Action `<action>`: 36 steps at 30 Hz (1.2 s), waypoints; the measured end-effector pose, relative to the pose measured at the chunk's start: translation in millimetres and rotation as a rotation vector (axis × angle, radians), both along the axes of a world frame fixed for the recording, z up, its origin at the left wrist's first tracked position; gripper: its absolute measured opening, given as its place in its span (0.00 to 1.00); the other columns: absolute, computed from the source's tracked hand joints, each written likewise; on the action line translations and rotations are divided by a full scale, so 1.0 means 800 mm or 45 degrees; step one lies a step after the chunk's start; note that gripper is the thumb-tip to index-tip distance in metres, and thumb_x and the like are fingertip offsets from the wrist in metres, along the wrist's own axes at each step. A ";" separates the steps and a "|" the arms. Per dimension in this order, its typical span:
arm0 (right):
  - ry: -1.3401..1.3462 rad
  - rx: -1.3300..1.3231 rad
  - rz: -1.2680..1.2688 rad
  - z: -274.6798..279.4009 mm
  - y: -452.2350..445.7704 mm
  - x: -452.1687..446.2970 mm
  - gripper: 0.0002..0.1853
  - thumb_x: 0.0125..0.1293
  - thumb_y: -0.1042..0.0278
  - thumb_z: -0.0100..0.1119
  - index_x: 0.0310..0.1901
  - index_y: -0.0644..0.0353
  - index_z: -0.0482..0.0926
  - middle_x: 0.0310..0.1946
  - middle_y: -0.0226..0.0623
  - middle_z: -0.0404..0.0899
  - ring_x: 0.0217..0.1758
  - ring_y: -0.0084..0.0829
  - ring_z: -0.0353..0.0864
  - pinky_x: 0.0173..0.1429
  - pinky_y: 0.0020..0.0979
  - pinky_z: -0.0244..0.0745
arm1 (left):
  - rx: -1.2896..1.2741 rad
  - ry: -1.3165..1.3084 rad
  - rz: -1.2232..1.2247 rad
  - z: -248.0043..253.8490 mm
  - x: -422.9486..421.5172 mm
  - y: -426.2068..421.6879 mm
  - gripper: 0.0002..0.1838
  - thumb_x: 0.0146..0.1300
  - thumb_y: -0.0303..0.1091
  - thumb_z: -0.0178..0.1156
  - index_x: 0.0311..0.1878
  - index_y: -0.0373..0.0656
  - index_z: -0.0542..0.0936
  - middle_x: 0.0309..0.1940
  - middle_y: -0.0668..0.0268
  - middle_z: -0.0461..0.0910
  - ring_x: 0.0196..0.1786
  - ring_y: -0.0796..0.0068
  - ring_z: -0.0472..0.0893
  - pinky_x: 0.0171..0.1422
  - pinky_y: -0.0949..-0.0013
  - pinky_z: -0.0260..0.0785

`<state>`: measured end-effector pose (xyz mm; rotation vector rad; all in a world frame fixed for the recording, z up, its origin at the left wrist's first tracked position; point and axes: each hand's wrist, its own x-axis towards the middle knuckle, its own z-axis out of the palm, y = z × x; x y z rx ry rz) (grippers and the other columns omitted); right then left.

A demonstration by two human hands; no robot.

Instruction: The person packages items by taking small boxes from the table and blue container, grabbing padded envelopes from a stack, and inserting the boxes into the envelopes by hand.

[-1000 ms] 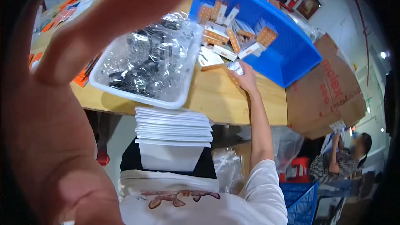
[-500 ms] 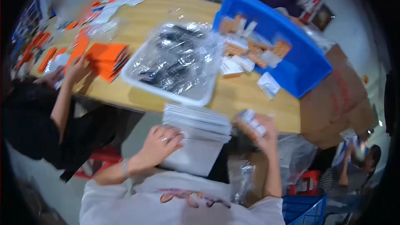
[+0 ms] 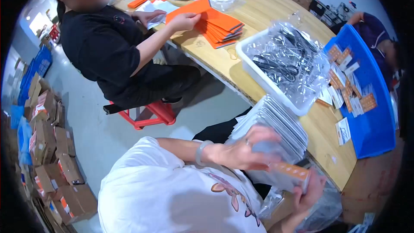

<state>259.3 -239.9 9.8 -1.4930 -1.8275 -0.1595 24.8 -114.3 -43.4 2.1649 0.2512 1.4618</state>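
In the head view, my right hand (image 3: 312, 190) is closed around a small orange-and-white box (image 3: 291, 174), its orange face up. My left hand (image 3: 252, 146), with a ring and a wrist bracelet, reaches across to the box's left end. Its fingers are smeared by motion, and a pale bluish blur beside them cannot be made out. Just behind my hands lies a stack of flat, whitish envelope-like packs (image 3: 280, 125), overlapping in a fan by the table edge. Similar orange-and-white boxes (image 3: 345, 86) lie heaped in a tipped blue bin (image 3: 379, 116).
A white tray (image 3: 269, 82) of black cables in clear bags stands on the wooden table (image 3: 241, 71). A co-worker (image 3: 103, 47) on a red stool (image 3: 151, 114) handles orange sleeves (image 3: 220, 26). Cardboard cartons (image 3: 71, 198) line the floor at left. Another person sits beyond the bin.
The view has swung left, showing the co-worker and cartons. My left hand has left the stack and come to the box in my right hand, which is now lower, near my lap.
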 end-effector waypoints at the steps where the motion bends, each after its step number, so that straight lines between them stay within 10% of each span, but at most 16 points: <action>1: -0.147 -0.199 0.060 0.011 -0.003 -0.008 0.32 0.64 0.40 0.57 0.52 0.66 0.78 0.41 0.42 0.78 0.36 0.39 0.68 0.50 0.40 0.63 | -0.334 -0.165 -0.038 -0.002 0.009 -0.004 0.04 0.64 0.31 0.55 0.37 0.46 0.78 0.32 0.69 0.75 0.40 0.62 0.73 0.56 0.61 0.65; 7: -0.435 -0.022 -0.104 0.007 -0.007 -0.054 0.27 0.65 0.39 0.57 0.46 0.59 0.81 0.35 0.34 0.78 0.35 0.35 0.68 0.51 0.40 0.60 | -0.885 0.330 -0.579 -0.005 -0.003 0.002 0.10 0.71 0.35 0.53 0.41 0.42 0.80 0.31 0.69 0.77 0.35 0.70 0.72 0.44 0.70 0.66; 13: -0.679 -0.388 -0.022 0.006 -0.010 -0.088 0.16 0.59 0.57 0.66 0.45 0.56 0.80 0.36 0.33 0.79 0.36 0.35 0.71 0.57 0.41 0.57 | -1.328 0.044 -0.481 -0.003 0.029 -0.016 0.14 0.74 0.37 0.51 0.42 0.39 0.81 0.28 0.73 0.75 0.29 0.81 0.66 0.34 0.72 0.62; 25: -0.100 0.028 0.040 -0.034 0.060 -0.069 0.12 0.59 0.71 0.61 0.46 0.58 0.80 0.47 0.37 0.81 0.44 0.34 0.75 0.55 0.36 0.66 | -0.818 0.183 -0.357 -0.038 0.046 -0.011 0.16 0.64 0.25 0.58 0.55 0.39 0.73 0.33 0.63 0.79 0.29 0.72 0.75 0.35 0.72 0.68; 29: 0.680 0.311 -0.243 -0.056 0.024 -0.038 0.12 0.58 0.73 0.62 0.45 0.62 0.78 0.46 0.43 0.81 0.43 0.36 0.76 0.51 0.37 0.73 | -0.707 0.206 -0.450 -0.040 0.043 0.003 0.10 0.65 0.26 0.56 0.49 0.40 0.72 0.32 0.63 0.78 0.29 0.70 0.75 0.34 0.70 0.68; 36: 0.082 0.112 -0.012 -0.041 0.037 -0.082 0.09 0.59 0.77 0.59 0.42 0.61 0.77 0.43 0.42 0.81 0.42 0.36 0.76 0.48 0.35 0.73 | -0.624 0.216 -0.519 -0.047 0.045 -0.022 0.08 0.66 0.27 0.56 0.45 0.42 0.69 0.27 0.64 0.73 0.26 0.68 0.69 0.33 0.66 0.64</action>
